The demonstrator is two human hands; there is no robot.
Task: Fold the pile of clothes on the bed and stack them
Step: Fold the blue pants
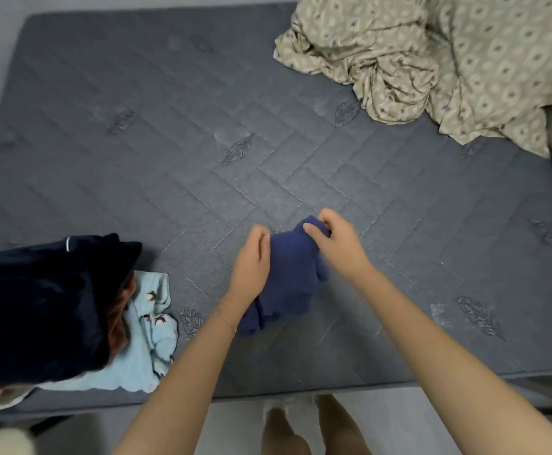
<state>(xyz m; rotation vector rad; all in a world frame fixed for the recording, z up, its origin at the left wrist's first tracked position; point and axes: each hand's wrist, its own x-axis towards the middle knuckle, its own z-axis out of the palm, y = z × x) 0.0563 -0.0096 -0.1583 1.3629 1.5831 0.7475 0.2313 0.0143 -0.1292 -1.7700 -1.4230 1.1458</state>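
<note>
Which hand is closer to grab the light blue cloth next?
Probably the left hand. The light blue cloth lies on its side of the bed, while the right hand would have to cross over. Both hold the dark blue garment now.

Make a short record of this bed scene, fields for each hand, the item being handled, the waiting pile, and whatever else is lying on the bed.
surface: gray quilted mattress
item being handled: blue garment, bunched, not yet folded flat
left hand: grips the garment's left side
right hand: fingers pinch its far end
pile: left edge of the bed, dark navy garment lying over a light blue printed cloth
other: crumpled beige patterned sheet, far right corner
folded stack: none in view
</note>
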